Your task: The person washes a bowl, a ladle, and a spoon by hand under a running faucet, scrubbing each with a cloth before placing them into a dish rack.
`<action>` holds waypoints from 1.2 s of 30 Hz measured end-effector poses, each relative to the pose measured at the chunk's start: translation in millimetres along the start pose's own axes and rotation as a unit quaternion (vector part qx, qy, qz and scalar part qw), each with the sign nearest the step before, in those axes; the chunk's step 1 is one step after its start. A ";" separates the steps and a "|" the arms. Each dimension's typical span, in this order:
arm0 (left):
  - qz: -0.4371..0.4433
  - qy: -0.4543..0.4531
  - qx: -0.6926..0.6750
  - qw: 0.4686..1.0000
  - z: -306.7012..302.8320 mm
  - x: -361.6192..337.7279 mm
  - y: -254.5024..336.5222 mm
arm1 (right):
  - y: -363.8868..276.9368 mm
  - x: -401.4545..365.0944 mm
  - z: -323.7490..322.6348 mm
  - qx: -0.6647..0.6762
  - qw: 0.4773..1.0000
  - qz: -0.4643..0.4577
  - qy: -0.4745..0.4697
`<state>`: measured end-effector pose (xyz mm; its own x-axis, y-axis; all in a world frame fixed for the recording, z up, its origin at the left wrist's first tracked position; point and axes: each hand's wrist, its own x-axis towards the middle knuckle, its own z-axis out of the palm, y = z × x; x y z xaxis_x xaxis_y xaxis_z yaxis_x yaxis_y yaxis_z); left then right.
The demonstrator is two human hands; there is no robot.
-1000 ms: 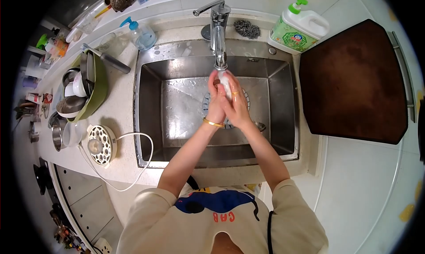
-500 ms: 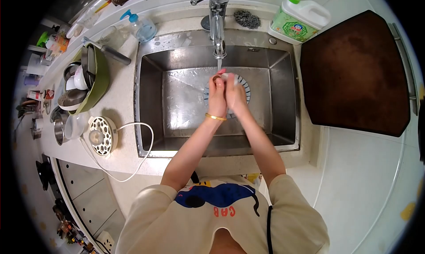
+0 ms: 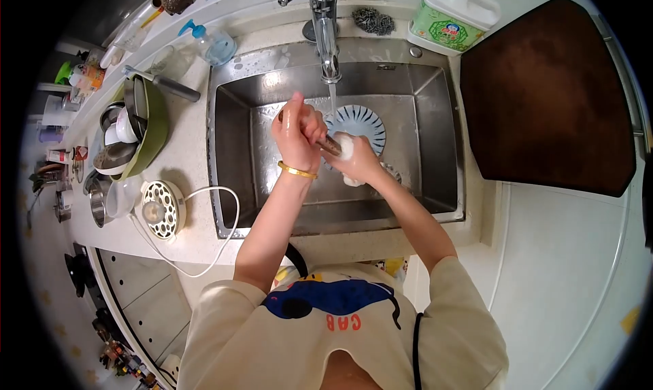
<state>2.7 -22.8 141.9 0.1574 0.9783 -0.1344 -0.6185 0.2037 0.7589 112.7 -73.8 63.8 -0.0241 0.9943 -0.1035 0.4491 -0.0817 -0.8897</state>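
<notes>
A brown, stick-shaped utensil (image 3: 330, 145) slants between my two hands over the sink. My left hand (image 3: 297, 133), with a gold bangle at the wrist, is closed round its upper end, thumb pointing up. Around its lower end my right hand (image 3: 360, 161) is closed with a white, soapy cloth (image 3: 346, 146); more white material shows below that palm. Under the hands a pale plate (image 3: 360, 121) with dark stripes round its rim lies on the sink floor. Water runs from the faucet (image 3: 326, 40) just beyond my hands.
The steel sink (image 3: 435, 138) is set in a pale counter. Left of it stand a green basin (image 3: 158, 121) of dishes, a corded white appliance (image 3: 163, 210) and a blue pump bottle (image 3: 218, 46). Behind are a steel scourer (image 3: 373, 21) and a detergent jug (image 3: 452, 19); a brown board (image 3: 547, 101) is at right.
My hands have moved apart and nearer to me, out from under the water. My left hand has shifted left, exposing the brown utensil and more of the plate.
</notes>
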 end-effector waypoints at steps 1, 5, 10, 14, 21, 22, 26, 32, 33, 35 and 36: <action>-0.017 -0.027 -0.005 0.999 -1.0 0.4 6.9 | -6.4 7.9 -2.5 0.001 1.000 -0.002 0.002; -0.043 -0.174 -0.009 0.984 -8.0 3.6 17.7 | -29.0 13.8 -13.4 0.207 0.969 -0.044 -0.129; -0.083 -0.238 -0.002 0.968 -1.7 11.8 35.1 | -36.8 4.9 -1.7 0.221 0.964 -0.146 -0.004; 0.015 -0.182 -0.078 0.980 9.0 18.4 92.6 | 25.3 -24.3 -0.6 -0.006 1.000 -0.011 0.006; -0.007 -0.349 -0.166 0.922 -10.2 26.4 84.8 | 36.8 -3.7 -12.5 0.058 0.983 0.075 -0.157; -0.008 -0.352 -0.165 0.921 -10.6 27.7 79.4 | 14.2 6.2 -19.5 0.058 0.984 0.074 -0.153; -0.002 -0.374 -0.133 0.918 -11.8 23.6 73.4 | -22.4 10.4 -10.7 0.144 0.959 0.050 -0.237; 0.071 -0.245 -0.166 0.952 -25.1 18.6 103.6 | -0.4 -23.4 8.4 -0.181 0.971 -0.151 0.040; 0.071 -0.248 -0.168 0.951 -26.8 17.2 104.5 | 6.4 -28.2 -3.0 -0.226 0.952 -0.193 0.069; 0.102 -0.213 -0.102 0.966 -31.0 12.3 105.8 | 8.1 -28.2 -17.4 -0.225 0.952 -0.202 0.049; 0.102 -0.211 -0.100 0.967 -32.6 7.5 107.3 | 9.6 -29.2 -19.6 -0.218 0.953 -0.207 0.028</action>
<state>-87.6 7.6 201.6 0.2906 0.9054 0.3094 -0.7992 0.0519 0.5988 135.2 -102.2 67.0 -0.2368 0.9386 0.2511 0.7402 0.3416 -0.5791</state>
